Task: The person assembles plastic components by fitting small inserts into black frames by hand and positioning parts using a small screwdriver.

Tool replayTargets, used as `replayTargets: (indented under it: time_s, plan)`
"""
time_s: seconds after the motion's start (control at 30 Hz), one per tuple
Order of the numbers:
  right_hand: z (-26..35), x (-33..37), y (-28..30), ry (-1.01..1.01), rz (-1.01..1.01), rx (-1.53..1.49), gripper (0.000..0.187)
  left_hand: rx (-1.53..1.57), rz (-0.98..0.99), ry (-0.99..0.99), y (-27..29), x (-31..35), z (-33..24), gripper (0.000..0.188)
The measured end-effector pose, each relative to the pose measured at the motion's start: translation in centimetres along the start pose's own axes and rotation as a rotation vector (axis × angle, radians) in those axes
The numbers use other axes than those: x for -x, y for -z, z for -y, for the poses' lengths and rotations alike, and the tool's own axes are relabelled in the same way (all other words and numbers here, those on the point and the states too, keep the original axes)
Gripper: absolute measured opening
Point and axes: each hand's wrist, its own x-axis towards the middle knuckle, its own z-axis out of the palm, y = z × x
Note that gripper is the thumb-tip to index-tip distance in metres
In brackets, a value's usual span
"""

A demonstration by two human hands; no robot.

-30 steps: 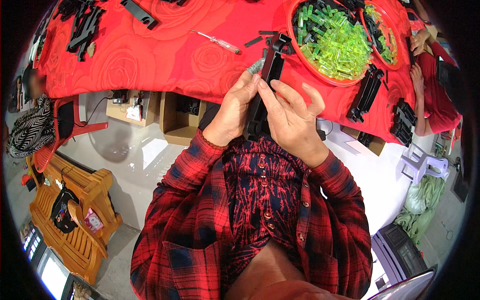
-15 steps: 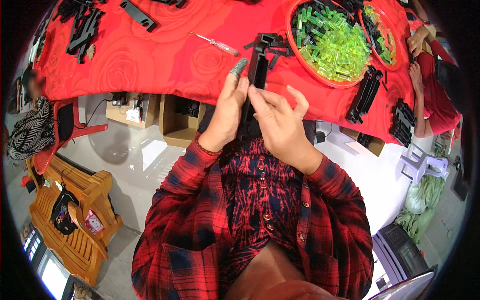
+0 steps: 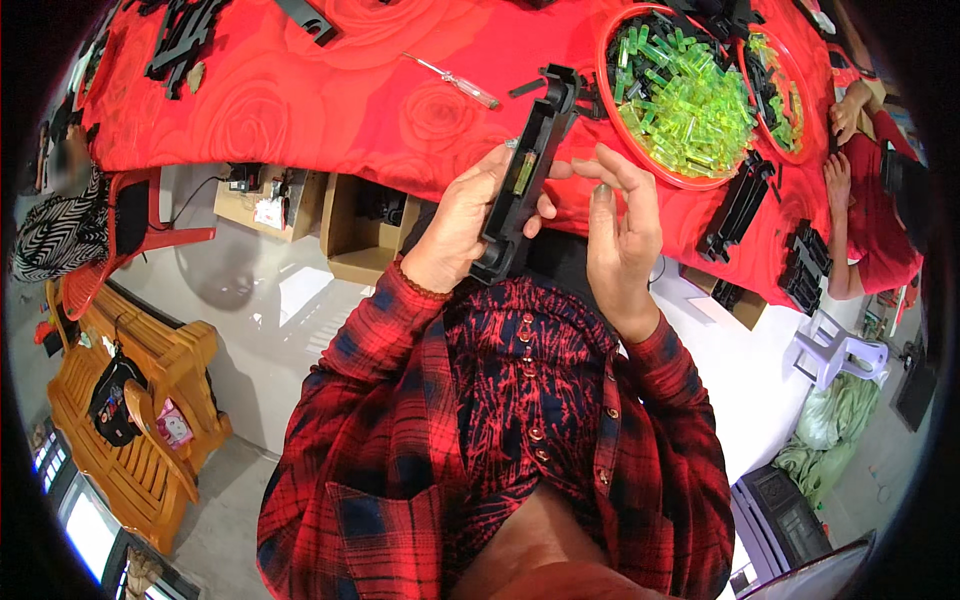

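My left hand is closed round a long black plastic spirit level body, held tilted in front of my chest with its open trough showing. A yellow-green level vial sits in the trough near the middle. My right hand is just to the right of the body, fingers apart and nothing visible in them. On the table past the hands lies a screwdriver with a clear handle. Several small black pieces lie partly hidden behind the far end of the body.
A round red tray of green vials and black pieces stands at the back right, beside a second red tray. More black bodies lie at the right edge of the red tablecloth. Another person's hand rests farther right.
My right hand has moved off the level body to the right and its fingers have spread. The body has tilted rightward in my left hand, and a green vial now shows in it.
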Motion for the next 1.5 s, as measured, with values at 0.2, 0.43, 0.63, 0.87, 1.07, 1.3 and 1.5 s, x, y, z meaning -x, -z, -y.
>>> replayTargets:
  time_s: [0.2, 0.43, 0.63, 0.87, 1.07, 1.3, 1.5]
  plan:
    - [-0.3, 0.1, 0.0, -0.047, 0.037, -0.018, 0.03, -0.035, -0.032, -0.011, 0.2, -0.1, 0.4, 0.041]
    - [-0.6, 0.1, -0.5, -0.103, 0.039, -0.115, 0.029, -0.115, -0.103, 0.009, 0.7, -0.1, 0.6, 0.04]
    - [-1.0, 0.4, -0.9, -0.107, -0.012, -0.16, 0.036, -0.004, -0.079, 0.055, 0.4, 0.0, 0.5, 0.042]
    - [1.8, -0.5, -1.4, -0.572, 0.212, -0.589, 0.035, -0.123, 0.013, -0.035, -1.0, 0.0, 1.5, 0.051]
    - [0.9, -0.3, -1.9, -0.74, 0.171, -0.792, 0.023, -0.271, -0.029, 0.094, -1.3, 0.6, 1.1, 0.056]
    - [-0.6, 0.9, -4.0, -0.588, 0.023, -0.732, 0.015, -0.66, -0.136, -0.085, -0.3, 1.0, 2.8, 0.061]
    - [0.2, 0.6, -3.4, -0.77, 0.188, -0.705, 0.024, -0.634, -0.171, -0.132, 0.5, 0.9, 3.3, 0.059]
